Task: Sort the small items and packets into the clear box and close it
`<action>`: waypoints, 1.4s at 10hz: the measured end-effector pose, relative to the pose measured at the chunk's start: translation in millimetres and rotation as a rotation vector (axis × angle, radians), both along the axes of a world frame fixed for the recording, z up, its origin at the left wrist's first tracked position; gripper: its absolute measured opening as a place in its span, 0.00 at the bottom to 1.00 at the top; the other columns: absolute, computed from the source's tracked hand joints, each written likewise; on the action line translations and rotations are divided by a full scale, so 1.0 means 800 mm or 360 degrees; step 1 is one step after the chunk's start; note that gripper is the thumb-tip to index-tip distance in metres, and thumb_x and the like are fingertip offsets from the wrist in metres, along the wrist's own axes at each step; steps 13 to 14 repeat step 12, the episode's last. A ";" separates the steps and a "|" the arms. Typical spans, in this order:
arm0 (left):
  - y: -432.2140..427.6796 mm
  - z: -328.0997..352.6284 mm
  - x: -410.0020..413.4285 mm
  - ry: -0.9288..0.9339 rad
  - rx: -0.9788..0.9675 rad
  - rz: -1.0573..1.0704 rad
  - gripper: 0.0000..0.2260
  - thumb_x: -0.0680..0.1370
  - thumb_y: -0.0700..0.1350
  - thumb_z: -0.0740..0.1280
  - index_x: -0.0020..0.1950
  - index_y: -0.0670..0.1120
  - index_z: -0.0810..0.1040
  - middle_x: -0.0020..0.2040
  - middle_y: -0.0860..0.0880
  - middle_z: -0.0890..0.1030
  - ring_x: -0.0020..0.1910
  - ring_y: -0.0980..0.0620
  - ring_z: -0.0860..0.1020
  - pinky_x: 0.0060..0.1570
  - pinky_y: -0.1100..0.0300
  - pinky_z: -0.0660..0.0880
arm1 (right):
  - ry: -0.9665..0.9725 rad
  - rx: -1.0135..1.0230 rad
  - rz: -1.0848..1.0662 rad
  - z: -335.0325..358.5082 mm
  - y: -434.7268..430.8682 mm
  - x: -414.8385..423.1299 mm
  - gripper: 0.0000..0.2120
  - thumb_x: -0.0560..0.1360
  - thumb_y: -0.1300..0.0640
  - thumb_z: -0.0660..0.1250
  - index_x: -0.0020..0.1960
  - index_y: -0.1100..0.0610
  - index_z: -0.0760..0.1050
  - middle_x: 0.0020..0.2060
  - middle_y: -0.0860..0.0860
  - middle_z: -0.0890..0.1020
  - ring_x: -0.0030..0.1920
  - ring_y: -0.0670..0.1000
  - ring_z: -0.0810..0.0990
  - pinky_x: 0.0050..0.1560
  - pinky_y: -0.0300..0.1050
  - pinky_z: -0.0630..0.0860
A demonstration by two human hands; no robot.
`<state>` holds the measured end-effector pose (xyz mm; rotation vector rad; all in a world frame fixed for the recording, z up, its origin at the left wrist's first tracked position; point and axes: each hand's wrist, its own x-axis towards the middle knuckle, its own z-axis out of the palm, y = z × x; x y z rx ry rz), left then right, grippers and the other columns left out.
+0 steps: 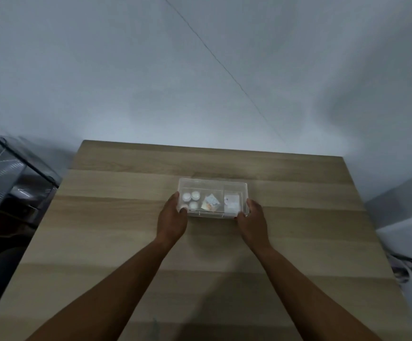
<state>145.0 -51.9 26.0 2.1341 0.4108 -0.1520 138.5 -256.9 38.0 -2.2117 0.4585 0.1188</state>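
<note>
The clear box point(212, 184) rests on the wooden table point(126, 217), a little beyond its middle. In its left compartment lie several small white round items point(190, 200). A coloured packet point(210, 203) fills the middle one, and pale packets point(232, 202) lie in the right one. A clear lid seems to lie over the box. My left hand point(173, 217) grips the box's near left corner, thumb on top. At the near right corner my right hand point(251, 217) holds the box the same way.
A dark glass-fronted cabinet point(10, 183) stands off the table's left edge. Black cables point(407, 265) lie on the floor to the right. A pale wall rises behind the table's far edge.
</note>
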 end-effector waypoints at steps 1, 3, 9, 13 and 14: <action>0.002 -0.002 -0.001 0.0005 -0.0046 0.0005 0.24 0.79 0.40 0.62 0.75 0.43 0.63 0.75 0.44 0.68 0.73 0.46 0.66 0.72 0.54 0.61 | 0.0025 -0.0013 0.0018 0.000 0.001 0.000 0.24 0.76 0.63 0.60 0.71 0.65 0.64 0.71 0.60 0.68 0.71 0.57 0.67 0.71 0.46 0.62; 0.008 -0.004 0.003 0.0049 -0.0069 0.0004 0.24 0.78 0.39 0.62 0.75 0.44 0.65 0.73 0.43 0.71 0.71 0.45 0.70 0.71 0.52 0.66 | 0.0058 0.0001 -0.0026 -0.001 0.002 0.001 0.22 0.75 0.64 0.61 0.68 0.66 0.67 0.68 0.62 0.71 0.68 0.59 0.70 0.69 0.51 0.67; 0.012 -0.009 -0.003 -0.0030 -0.0164 -0.0022 0.17 0.77 0.41 0.62 0.64 0.54 0.77 0.59 0.50 0.83 0.57 0.49 0.79 0.54 0.59 0.72 | 0.0160 0.0006 -0.0041 -0.004 0.004 0.004 0.24 0.74 0.64 0.61 0.69 0.61 0.67 0.67 0.60 0.74 0.65 0.59 0.74 0.64 0.52 0.71; 0.014 -0.013 -0.007 -0.0095 -0.0031 -0.0027 0.15 0.77 0.42 0.62 0.64 0.49 0.76 0.60 0.46 0.82 0.59 0.46 0.79 0.59 0.53 0.75 | 0.0054 0.0093 -0.0113 -0.006 -0.005 -0.005 0.19 0.73 0.62 0.61 0.64 0.58 0.71 0.60 0.57 0.79 0.60 0.59 0.77 0.57 0.49 0.73; 0.014 -0.013 -0.007 -0.0095 -0.0031 -0.0027 0.15 0.77 0.42 0.62 0.64 0.49 0.76 0.60 0.46 0.82 0.59 0.46 0.79 0.59 0.53 0.75 | 0.0054 0.0093 -0.0113 -0.006 -0.005 -0.005 0.19 0.73 0.62 0.61 0.64 0.58 0.71 0.60 0.57 0.79 0.60 0.59 0.77 0.57 0.49 0.73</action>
